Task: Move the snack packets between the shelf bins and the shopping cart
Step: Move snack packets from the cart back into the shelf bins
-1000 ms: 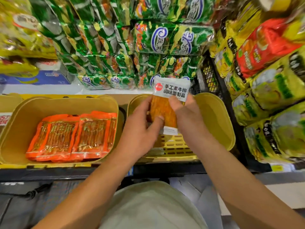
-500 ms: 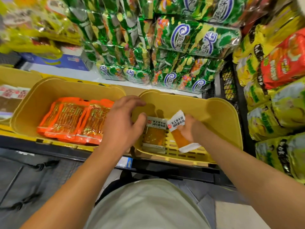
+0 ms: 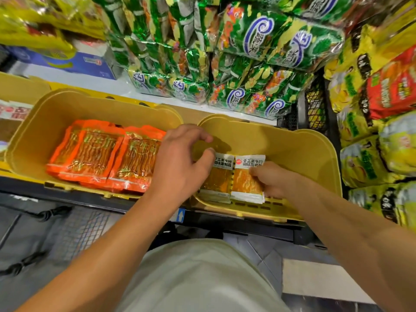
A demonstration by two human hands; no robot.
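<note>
- Head view: two yellow shelf bins sit side by side on the shelf edge. The right bin (image 3: 299,152) holds two white-and-orange snack packets lying flat and touching, the left packet (image 3: 219,176) and the right packet (image 3: 246,179).
- The left hand (image 3: 180,163) hovers over the gap between the bins, fingers curled, its thumb tip touching the top corner of the left packet; whether it truly grips the packet I cannot tell, since the hand hides that corner.
- The right hand (image 3: 272,179) lies in the right bin with its fingers curled onto the right packet's right edge, pinching it; the fingertips are tucked out of sight.
- The left bin (image 3: 56,113) holds orange snack packets (image 3: 105,156) laid flat and overlapping; the left hand covers their right edge, so their number is unclear.
- A third bin (image 3: 20,91) at far left is cut off by the frame.
- Behind the bins, green foil bags (image 3: 258,70) are stacked on the shelf; yellow and red bags (image 3: 382,93) hang at the right, blurred.
- A wire-mesh cart (image 3: 76,230) shows dimly at lower left, its contents hard to make out.
- A pale garment (image 3: 198,278) fills the bottom centre.
</note>
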